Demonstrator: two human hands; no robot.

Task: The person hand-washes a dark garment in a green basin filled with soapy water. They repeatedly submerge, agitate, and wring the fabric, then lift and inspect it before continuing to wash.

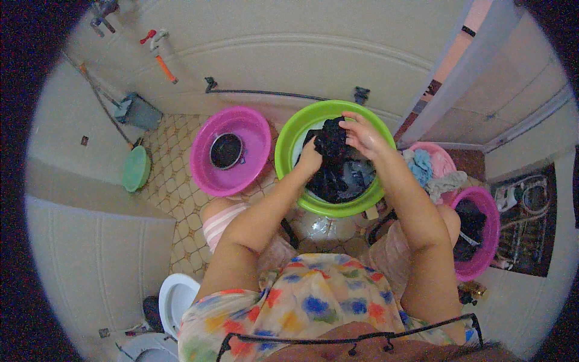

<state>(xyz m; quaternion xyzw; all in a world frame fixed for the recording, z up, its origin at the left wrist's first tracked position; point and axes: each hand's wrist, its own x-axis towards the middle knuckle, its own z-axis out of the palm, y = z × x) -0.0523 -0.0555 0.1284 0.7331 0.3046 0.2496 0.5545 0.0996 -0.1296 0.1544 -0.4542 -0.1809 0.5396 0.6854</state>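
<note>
A lime-green basin (338, 208) stands on the floor in front of me, with black wet cloth (333, 142) in it and dark water around the cloth. My left hand (310, 158) is closed on the left side of this cloth, lifting a bunched part above the water. At the bunch's right edge is my right hand (363, 136), its fingers apart and the fingertips against or very close to the fabric. Whether they pinch a fold is hard to make out.
Left of it, a pink basin (256, 166) holds a small dark round container (227, 151). On the right are a pile of light clothes (431, 172) and a magenta basin (491, 232) with dark cloth. A green dipper (137, 169) and grey bin (140, 111) are far left.
</note>
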